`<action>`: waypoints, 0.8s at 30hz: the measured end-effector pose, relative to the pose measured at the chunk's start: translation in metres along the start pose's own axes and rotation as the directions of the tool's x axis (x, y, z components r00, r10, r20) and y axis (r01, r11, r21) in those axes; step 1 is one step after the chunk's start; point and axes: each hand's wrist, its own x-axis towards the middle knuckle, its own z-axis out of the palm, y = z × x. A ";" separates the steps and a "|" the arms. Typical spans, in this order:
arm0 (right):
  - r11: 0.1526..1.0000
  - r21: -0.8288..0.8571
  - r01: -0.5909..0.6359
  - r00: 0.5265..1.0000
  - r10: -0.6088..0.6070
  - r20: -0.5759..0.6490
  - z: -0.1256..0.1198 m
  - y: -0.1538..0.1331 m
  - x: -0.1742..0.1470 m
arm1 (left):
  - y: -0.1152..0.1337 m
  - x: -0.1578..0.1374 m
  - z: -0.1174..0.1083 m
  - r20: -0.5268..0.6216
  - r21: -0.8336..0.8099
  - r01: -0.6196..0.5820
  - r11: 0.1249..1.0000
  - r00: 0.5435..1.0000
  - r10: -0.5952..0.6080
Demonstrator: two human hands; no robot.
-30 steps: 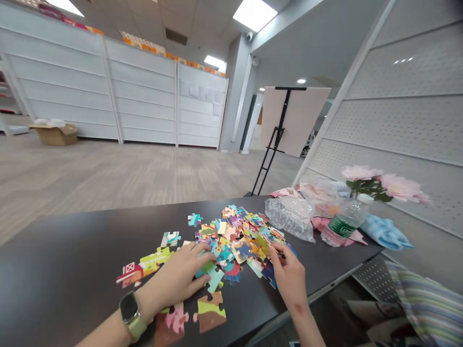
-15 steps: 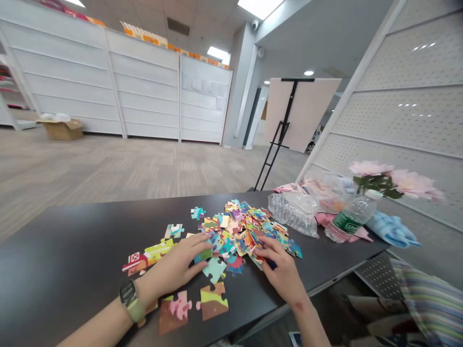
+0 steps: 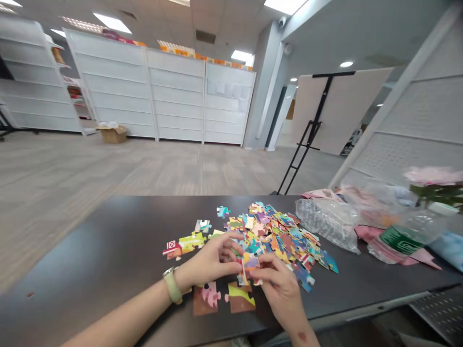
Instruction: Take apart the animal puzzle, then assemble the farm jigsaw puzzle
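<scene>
Over table [image 3: 115, 250] | puzzle piece [image 3: 251, 261], print toward camera, long axis unclear | right hand [image 3: 281, 283] pinching it | left hand [image 3: 211, 259]: grip unclear

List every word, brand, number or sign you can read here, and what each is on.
No text can be read.
Green label on the bottle: white marks, too blurred to read.
Pale patches on the back shelving: too small to tell any writing.
Puzzle pieces: colourful prints, no legible text.

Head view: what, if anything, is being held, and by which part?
A puzzle piece, by its right edge, in the right hand; whether the left hand at its left also grips is unclear.
</scene>
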 end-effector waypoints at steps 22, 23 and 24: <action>0.965 -0.167 -0.200 0.975 0.214 0.066 0.012 0.021 -0.005 | 0.040 -0.038 -0.162 -0.092 0.557 0.600 0.575 0.732 -0.675; 0.964 -0.167 -0.206 0.973 0.219 0.067 0.012 0.021 -0.005 | 0.040 -0.037 -0.161 -0.097 0.577 0.590 0.565 0.736 -0.671; 0.963 -0.166 -0.213 0.971 0.227 0.071 0.012 0.021 -0.005 | 0.041 -0.037 -0.159 -0.101 0.595 0.580 0.556 0.740 -0.664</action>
